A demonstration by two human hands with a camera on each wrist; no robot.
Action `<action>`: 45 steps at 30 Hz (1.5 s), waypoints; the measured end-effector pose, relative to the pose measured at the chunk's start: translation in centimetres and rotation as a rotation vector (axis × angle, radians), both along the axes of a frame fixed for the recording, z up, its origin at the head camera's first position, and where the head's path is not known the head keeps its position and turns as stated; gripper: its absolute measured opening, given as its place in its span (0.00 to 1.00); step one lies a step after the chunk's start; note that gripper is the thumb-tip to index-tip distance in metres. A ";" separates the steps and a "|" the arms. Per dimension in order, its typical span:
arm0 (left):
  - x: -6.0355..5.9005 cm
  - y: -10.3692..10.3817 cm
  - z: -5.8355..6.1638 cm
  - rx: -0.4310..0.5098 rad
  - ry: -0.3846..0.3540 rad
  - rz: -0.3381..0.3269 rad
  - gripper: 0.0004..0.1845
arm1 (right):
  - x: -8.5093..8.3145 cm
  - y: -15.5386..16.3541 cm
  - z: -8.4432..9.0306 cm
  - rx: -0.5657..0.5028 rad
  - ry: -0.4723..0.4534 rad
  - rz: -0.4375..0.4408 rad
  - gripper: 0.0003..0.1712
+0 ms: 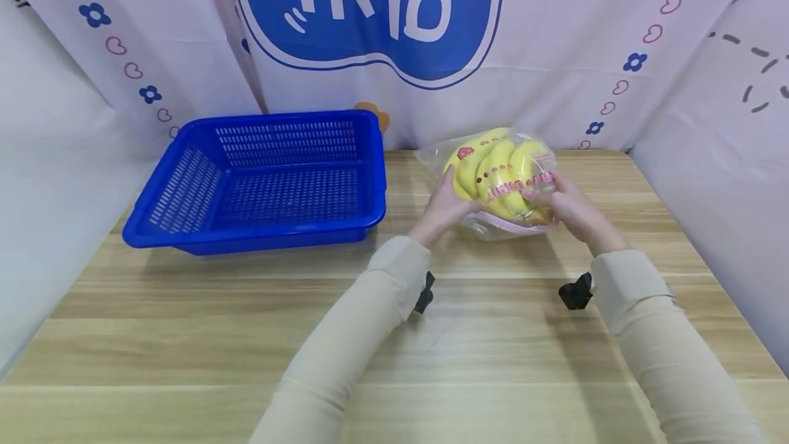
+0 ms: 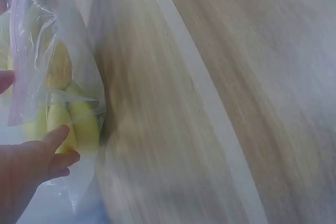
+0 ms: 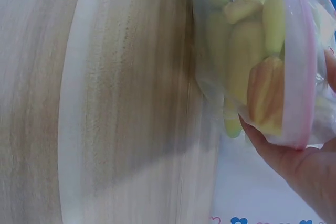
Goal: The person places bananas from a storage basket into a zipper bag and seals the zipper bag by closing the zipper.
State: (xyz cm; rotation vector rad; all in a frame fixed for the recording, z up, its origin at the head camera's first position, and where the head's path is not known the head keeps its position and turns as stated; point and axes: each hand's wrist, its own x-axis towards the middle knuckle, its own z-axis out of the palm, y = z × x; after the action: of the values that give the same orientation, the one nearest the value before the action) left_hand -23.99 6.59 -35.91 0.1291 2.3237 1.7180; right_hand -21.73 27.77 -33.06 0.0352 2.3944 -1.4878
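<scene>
We hold a clear plastic bag (image 1: pixel 493 177) of yellow bananas (image 1: pixel 502 173) between both hands, just above the tabletop (image 1: pixel 185 334) near its far edge, right of the middle. Our left hand (image 1: pixel 445 205) cups the bag's left side, fingers curled against the plastic, and in the left wrist view the fingertips (image 2: pixel 58 140) press the film over the fruit. Our right hand (image 1: pixel 570 207) grips the right side, fingers bent around the bag; in the right wrist view its palm supports the bag (image 3: pixel 262 66) from below, beside a pink strip along the bag's edge. The bananas fill the bag, packed close together. A blue perforated basket (image 1: pixel 259 180) stands on the tabletop towards the far left corner, well apart from the bag, with nothing inside it
</scene>
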 end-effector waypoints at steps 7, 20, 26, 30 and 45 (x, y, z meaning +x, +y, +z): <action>-0.2 -0.4 0.2 -0.029 0.023 0.001 0.53 | -0.4 -0.5 -0.5 0.006 0.014 -0.020 0.43; -0.4 -0.8 0.6 -0.121 0.001 -0.117 0.55 | -0.7 0.5 -1.8 0.149 0.083 0.042 0.46; -0.3 -0.9 0.7 -0.161 -0.023 -0.183 0.57 | -0.4 1.5 -1.9 0.160 0.080 -0.032 0.45; -0.3 -0.9 0.6 -0.164 -0.026 -0.213 0.56 | -0.3 1.5 -1.7 0.178 0.032 -0.113 0.53; 0.1 -0.3 0.5 -0.171 0.040 -0.126 0.46 | -0.6 1.3 -1.2 0.139 0.038 -0.327 0.57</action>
State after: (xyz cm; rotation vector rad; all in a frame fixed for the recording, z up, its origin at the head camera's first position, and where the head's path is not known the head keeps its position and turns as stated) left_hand -23.87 6.27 -35.38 0.2740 2.4225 1.4648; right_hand -22.34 29.05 -34.24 0.4536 2.6147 -1.4596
